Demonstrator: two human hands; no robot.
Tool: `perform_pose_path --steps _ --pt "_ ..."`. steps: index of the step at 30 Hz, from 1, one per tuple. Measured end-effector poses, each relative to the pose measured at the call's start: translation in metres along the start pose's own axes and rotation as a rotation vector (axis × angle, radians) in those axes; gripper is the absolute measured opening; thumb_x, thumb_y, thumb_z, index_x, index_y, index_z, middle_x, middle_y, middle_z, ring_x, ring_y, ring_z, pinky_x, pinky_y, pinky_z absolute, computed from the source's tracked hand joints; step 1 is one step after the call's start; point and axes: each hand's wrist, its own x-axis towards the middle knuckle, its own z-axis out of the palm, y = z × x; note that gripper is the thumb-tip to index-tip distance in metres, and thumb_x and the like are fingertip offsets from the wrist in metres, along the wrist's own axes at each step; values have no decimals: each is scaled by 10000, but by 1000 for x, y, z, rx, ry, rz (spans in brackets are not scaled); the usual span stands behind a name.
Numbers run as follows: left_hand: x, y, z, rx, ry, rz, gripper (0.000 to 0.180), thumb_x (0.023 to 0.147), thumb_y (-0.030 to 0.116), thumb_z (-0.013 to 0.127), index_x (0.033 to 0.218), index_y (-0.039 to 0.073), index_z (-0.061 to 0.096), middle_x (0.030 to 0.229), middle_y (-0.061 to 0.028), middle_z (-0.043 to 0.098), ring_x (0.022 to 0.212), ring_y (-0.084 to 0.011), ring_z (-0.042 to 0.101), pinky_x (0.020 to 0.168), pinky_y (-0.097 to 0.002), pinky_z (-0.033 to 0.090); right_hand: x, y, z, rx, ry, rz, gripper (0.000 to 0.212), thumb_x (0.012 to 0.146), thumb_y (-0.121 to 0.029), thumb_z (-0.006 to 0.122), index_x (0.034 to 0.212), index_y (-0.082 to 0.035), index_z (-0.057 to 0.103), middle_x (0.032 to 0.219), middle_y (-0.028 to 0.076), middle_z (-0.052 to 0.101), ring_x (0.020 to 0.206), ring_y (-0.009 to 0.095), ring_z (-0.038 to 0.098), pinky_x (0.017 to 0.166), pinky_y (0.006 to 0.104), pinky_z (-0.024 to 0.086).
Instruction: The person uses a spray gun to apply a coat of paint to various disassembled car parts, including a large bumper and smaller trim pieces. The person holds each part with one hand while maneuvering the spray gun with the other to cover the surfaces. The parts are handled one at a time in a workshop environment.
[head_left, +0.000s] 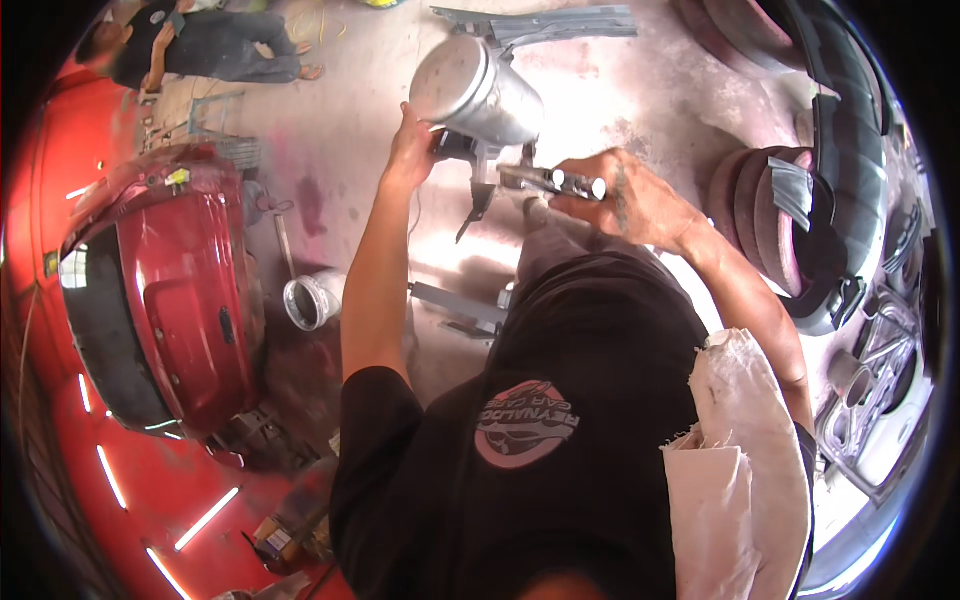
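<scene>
In front of me, a silver cylindrical metal canister (pixel 505 100) is tilted with its round end toward the upper left. My left hand (pixel 412 150) is closed at its lower left side, by a dark fitting (pixel 456 146) underneath. Closed fingers of my right hand (pixel 630 195) grip a chrome tool with round knobs, which looks like a spray gun (pixel 545 180). Its front end lies just below the canister; whether they touch I cannot tell. A dark, thin pointed piece (pixel 480 205) hangs beneath, and its attachment is unclear.
At left stands a red car tailgate (pixel 190 300). A silver ring-shaped tin (pixel 308 304) and a grey metal stand (pixel 458 303) lie near my legs. Stacked tyres (pixel 765 215) and a black bumper (pixel 850 150) are at right. Grey panels (pixel 560 25) lie ahead; another person (pixel 200 45) is far left.
</scene>
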Motion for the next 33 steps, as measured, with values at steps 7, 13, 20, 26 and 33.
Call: perform_pose_path --steps 7,13,20,26,33 --pt "18 -35 0 -301 -83 -79 787 1071 655 136 1418 57 513 1180 -137 681 1052 -250 624 982 -469 445 2 -5 -2 5 78 109 392 874 -59 627 1258 5 668 1063 286 707 966 394 713 897 429 570" --pt "18 -34 2 -443 -101 -236 611 1095 526 353 1387 19 531 1115 -131 692 1065 -237 640 969 -471 484 11 34 2 -75 396 107 287 949 -186 726 1201 -55 683 775 228 673 614 296 625 681 413 521" --pt "20 -36 7 -325 -148 -37 438 1078 373 496 1339 30 573 1157 -138 679 1039 -243 672 922 -467 573 -2 13 -5 27 6 151 351 919 -168 683 1211 27 682 903 264 714 811 371 714 815 431 563" --pt "11 -26 7 -390 -15 -100 456 1104 367 426 1326 -11 552 1144 -166 682 1016 -263 686 917 -470 569 -23 33 2 101 -98 26 367 930 -211 674 1259 -51 707 1098 277 705 968 355 709 917 391 554" --pt "1 -6 -15 -499 -39 -164 483 1123 336 357 1399 -42 472 1267 -189 615 1148 -308 638 1015 -516 503 -9 48 1 77 20 255 412 951 -346 673 1299 -127 706 1422 263 556 1293 381 558 1099 433 461"
